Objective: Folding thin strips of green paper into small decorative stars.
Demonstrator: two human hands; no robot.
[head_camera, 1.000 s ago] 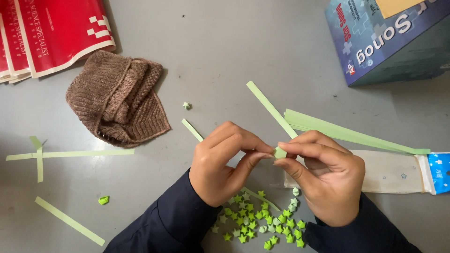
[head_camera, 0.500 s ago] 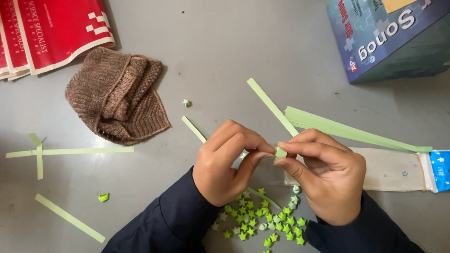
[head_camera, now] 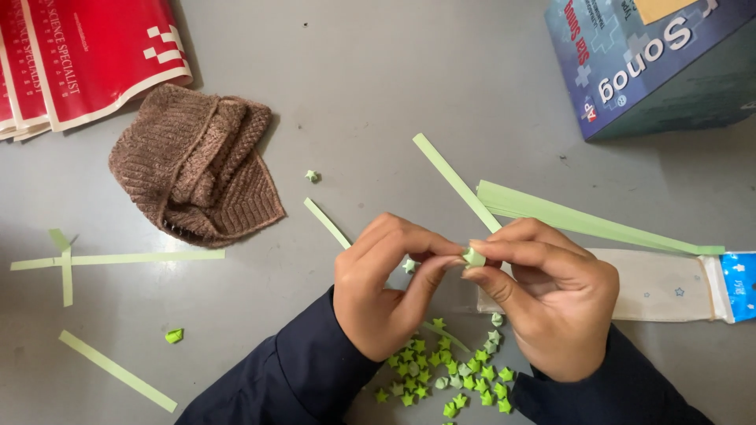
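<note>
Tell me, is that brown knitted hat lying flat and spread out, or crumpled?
Crumpled. The brown knitted hat lies bunched on the grey table, its ribbed edge folded over itself in thick ridges.

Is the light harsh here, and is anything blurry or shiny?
Head view: soft, even light, faint shadows under the left hand, right hand and brown knitted hat; the paper piece pinched between them is sharp; mild sheen on the red packets.

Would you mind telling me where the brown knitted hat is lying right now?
In the head view, the brown knitted hat lies on the grey table, upper left, just below the red booklets and left of a lone paper star.
</note>
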